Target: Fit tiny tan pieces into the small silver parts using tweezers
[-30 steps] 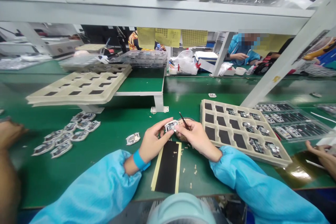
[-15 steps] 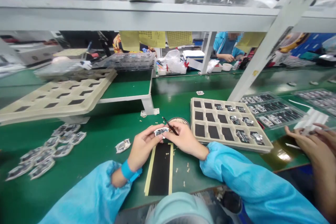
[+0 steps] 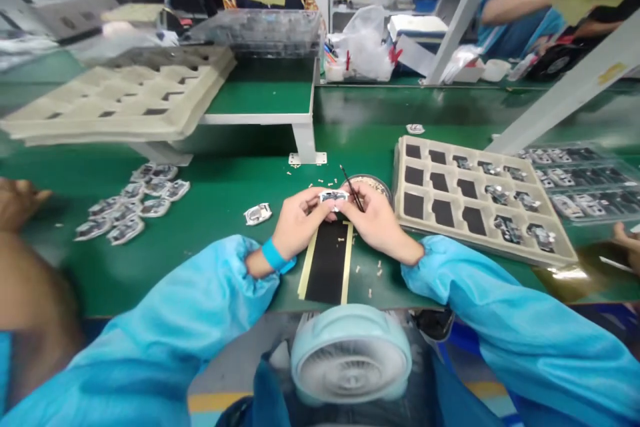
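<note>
My left hand [image 3: 299,221] is closed on the left end of a small white-framed electronic part [image 3: 334,196], held above the bench. At its other end, my right hand [image 3: 376,221] pinches the part while gripping slim black tweezers [image 3: 352,188], whose tip points up and away. Just behind the right hand sits a round dish [image 3: 384,185] of tiny pale pieces, partly hidden by the fingers. Below both hands lies a black strip with yellow edges [image 3: 326,270]. Several tiny pale pieces [image 3: 379,269] are scattered beside it. A similar white-framed part [image 3: 257,214] lies left of my left hand.
A cream compartment tray [image 3: 400,213] with circuit parts stands at right, clear trays [image 3: 595,177] beyond it. Several white-framed parts [image 3: 131,207] cluster at left under a raised shelf [image 3: 260,118]. A small fan [image 3: 351,360] is at my lap. Co-workers' hands [image 3: 17,203] reach in from both sides.
My view has tilted downward, so the bench and hands sit higher and the lap fan shows more. Both hands still hold the part. Another person's arm now appears at the left.
</note>
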Tool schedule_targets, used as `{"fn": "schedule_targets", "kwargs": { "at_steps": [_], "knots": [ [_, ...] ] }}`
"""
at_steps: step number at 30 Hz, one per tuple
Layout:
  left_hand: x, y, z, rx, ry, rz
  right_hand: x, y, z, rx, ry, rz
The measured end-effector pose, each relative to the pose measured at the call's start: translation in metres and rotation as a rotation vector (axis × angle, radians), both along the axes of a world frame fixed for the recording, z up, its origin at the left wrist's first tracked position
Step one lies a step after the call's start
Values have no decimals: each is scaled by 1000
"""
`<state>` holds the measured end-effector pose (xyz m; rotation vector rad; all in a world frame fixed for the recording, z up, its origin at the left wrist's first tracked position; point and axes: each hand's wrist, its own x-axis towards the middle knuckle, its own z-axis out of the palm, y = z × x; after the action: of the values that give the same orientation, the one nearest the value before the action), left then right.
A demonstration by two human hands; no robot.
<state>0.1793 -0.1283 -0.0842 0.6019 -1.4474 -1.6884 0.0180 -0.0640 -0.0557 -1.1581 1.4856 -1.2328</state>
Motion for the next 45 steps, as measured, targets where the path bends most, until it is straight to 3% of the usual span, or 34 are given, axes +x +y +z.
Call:
{"fn": "schedule_targets", "kwargs": {
  "at_steps": [7,9,12,15,18,23,29,36,41,45],
  "knots": [
    [-1,7,3,35,-39,30,-2,6,-3,26,-20,0],
    [0,7,3,32,-65,23,-8,8,-2,7,73,34],
    [4,8,7,-99,-182,36,-18,14,8,-200,363,11],
    [7,11,11,-335,-301,101,-26,15,22,-393,484,23],
    [7,11,11,-415,-326,125,-30,12,27,-418,526,111],
    [6,9,6,-447,-307,124,-33,10,18,-520,611,175],
    [8,8,1,-533,-339,137,-34,13,8,-546,682,173],
    [12,6,-2,-688,-386,175,-40,11,8,-468,694,275],
    [9,8,1,-528,-389,86,-46,9,14,-331,672,375],
    [6,9,6,-307,-383,45,-51,11,28,-316,598,336]
  ]
}}
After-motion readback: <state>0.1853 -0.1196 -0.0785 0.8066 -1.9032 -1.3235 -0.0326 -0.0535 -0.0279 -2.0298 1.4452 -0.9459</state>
